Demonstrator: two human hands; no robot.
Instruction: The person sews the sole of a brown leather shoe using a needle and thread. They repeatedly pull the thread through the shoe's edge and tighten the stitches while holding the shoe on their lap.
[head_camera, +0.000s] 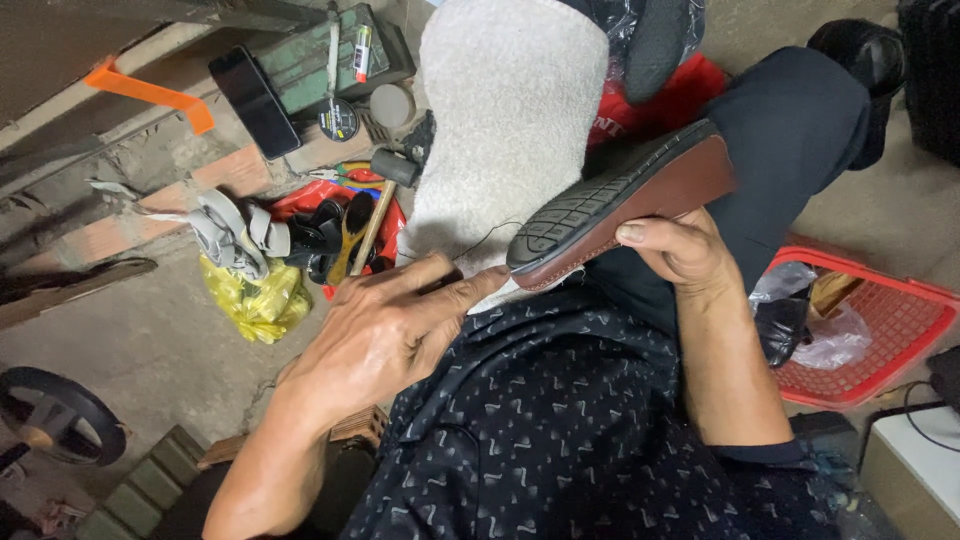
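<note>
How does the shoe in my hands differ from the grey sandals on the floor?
The shoe is a closed brown one with a black treaded sole, turned sole-up; the sandals are open, grey and strappy. The shoe is held up between the right hand and left hand; the sandals lie untouched on the floor beside a yellow bag. Both are footwear.

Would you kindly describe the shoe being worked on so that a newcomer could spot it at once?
Start at the white towel draped over the person's knee. Just right of it, the right hand holds a shoe sole-up, with the left hand fingertips at its toe. Unlike the grey sandals on the floor, it has a black ribbed sole and a reddish-brown edge.
</note>
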